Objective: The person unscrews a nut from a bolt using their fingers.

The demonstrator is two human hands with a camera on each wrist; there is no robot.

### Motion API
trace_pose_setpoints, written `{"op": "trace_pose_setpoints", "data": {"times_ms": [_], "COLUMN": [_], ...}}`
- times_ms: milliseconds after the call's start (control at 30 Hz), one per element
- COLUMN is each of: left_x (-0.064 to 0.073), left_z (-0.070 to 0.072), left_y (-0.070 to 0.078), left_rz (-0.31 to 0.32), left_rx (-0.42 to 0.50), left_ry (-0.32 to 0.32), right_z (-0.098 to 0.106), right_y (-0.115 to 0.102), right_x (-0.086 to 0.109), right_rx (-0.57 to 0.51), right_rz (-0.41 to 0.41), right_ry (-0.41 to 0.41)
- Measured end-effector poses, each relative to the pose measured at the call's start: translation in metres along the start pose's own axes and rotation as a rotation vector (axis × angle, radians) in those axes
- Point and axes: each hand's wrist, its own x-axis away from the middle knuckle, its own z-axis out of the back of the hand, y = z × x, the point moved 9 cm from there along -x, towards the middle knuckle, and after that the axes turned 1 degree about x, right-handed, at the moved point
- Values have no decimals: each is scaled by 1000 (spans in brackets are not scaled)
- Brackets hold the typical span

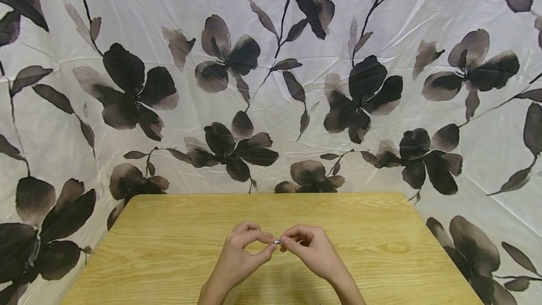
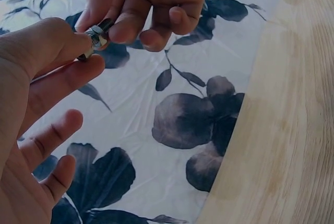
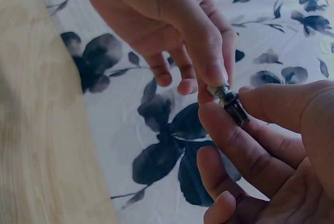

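Note:
Between my two hands is a small metal bolt (image 3: 237,113) with a silver hex nut (image 2: 97,36) on it. My left hand (image 1: 237,253) pinches the silver end between thumb and index finger, its other fingers spread apart. From the other side, the thumb and index finger of my right hand (image 1: 315,251) grip the dark ridged end. Fingertips of both hands nearly meet at the bolt, hiding its two ends. In the head view it shows only as a small shiny spot, held above the table.
A wood-grain table (image 1: 169,229) with rounded far corners lies under the hands. Behind it and along both sides hangs a white cloth (image 1: 178,107) printed with dark flowers.

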Motion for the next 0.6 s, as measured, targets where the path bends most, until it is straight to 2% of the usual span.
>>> {"op": "trace_pose_setpoints", "data": {"times_ms": [600], "left_x": [-1], "left_z": [1], "left_y": [-3], "left_rz": [49], "left_rx": [-14], "left_ry": [12], "right_z": [1], "right_y": [-5], "right_x": [0], "right_rx": [31], "right_rz": [50], "right_ry": [16]}}
